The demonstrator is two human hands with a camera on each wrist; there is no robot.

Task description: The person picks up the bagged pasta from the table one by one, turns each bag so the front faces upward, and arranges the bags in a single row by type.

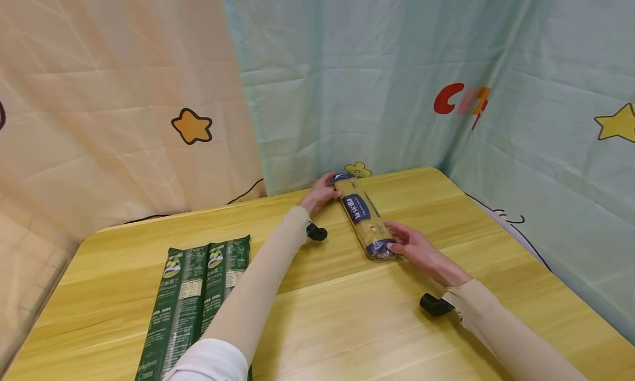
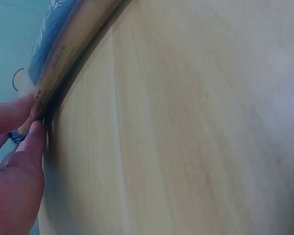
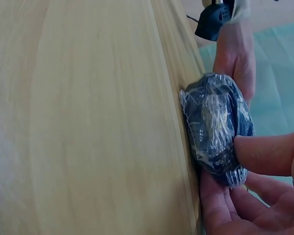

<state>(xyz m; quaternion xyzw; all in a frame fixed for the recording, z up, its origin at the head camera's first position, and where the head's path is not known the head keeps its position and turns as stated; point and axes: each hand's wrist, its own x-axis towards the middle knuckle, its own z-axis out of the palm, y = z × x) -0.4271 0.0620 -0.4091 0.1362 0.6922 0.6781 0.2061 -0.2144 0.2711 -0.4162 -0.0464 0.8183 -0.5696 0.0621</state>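
A clear-wrapped pack of pasta [image 1: 364,215] with dark blue ends and a "la sicilia" label lies lengthwise away from me, near the table's back edge. At its far end my left hand [image 1: 319,193] grips it from the left side. My right hand [image 1: 416,251] holds the near end. In the right wrist view, the thumb [image 3: 269,154] presses on the crinkled blue end while the other fingers reach under it. The left wrist view has the left fingers [image 2: 34,139] at the pack's lower edge, close to the wood.
Two dark green pasta packs [image 1: 176,315] lie side by side at the left, partly behind my left forearm. Fabric curtains [image 1: 317,94] with cartoon prints hang behind the wooden table [image 1: 337,326] and along its right side.
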